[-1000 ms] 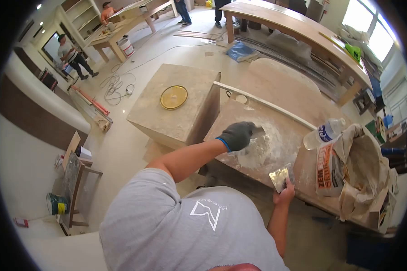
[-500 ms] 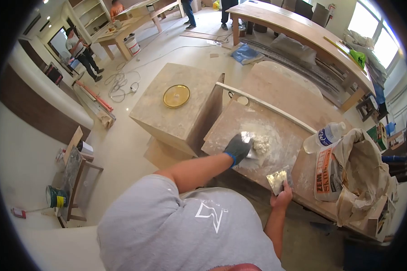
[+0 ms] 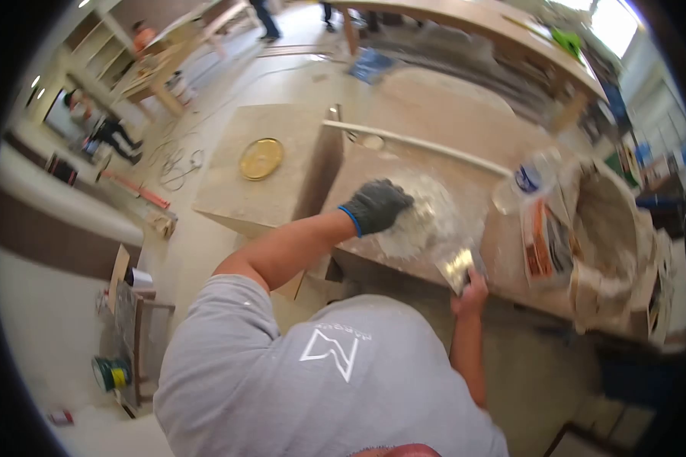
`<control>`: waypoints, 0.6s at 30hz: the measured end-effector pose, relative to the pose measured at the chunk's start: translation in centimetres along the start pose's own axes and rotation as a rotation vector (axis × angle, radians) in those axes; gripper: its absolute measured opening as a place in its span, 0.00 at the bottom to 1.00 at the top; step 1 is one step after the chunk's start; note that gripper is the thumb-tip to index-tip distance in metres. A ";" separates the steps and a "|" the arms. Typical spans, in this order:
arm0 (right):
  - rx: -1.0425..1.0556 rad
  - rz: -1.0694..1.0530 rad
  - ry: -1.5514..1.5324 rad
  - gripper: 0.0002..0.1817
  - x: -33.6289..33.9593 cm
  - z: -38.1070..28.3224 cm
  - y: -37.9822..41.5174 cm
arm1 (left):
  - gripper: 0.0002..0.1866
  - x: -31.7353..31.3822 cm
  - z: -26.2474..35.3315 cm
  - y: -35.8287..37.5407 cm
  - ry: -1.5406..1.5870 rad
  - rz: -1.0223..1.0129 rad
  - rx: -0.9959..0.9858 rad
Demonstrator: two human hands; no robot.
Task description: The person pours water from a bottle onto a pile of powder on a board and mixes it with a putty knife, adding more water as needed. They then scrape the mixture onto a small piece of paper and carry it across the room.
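1 lumpy off-white mound (image 3: pixel 424 216) amid pale, smeared powder (image 3: pixel 401 244).

You wear a light grey T-shirt (image 3: pixel 282 381), softly creased around the shoulder, with a short left sleeve (image 3: pixel 229 305) that ends above the elbow. On the chest you carry 1 white emblem (image 3: pixel 330 353), drawn in outline as an angular, notched shape, and next to it a short row of small white letters (image 3: pixel 352 333), too blurred to read. Your left hand (image 3: pixel 377 207) is covered by 1 dark grey glove, edged at the wrist with a bright blue band (image 3: pixel 350 221), while your right hand (image 3: pixel 471 295) is bare, as are your forearms (image 3: pixel 305 240).
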State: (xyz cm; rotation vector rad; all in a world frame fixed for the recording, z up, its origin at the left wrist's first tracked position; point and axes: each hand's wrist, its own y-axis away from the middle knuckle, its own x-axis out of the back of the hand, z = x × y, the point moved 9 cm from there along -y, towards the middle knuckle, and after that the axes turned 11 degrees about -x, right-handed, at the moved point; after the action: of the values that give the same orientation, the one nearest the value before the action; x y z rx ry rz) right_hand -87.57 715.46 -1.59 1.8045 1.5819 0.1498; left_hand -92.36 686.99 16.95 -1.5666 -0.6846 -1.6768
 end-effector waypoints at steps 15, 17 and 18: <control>-0.027 -0.047 -0.251 0.20 -1.3 -0.4 0.9 | 0.13 -1.4 -1.2 -4.2 0.102 0.062 -0.039; -0.015 -0.058 -0.272 0.19 -1.9 -0.7 1.2 | 0.13 -1.2 -1.6 -3.4 0.142 0.075 -0.080; -0.013 -0.052 -0.268 0.20 -1.8 -0.7 1.0 | 0.13 -1.2 -1.8 -3.6 0.129 0.091 -0.072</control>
State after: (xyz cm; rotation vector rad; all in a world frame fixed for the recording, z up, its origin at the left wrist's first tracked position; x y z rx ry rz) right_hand -87.58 714.18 0.14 1.6926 1.4317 -0.1025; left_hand -96.36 687.90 15.95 -1.5010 -0.4846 -1.7345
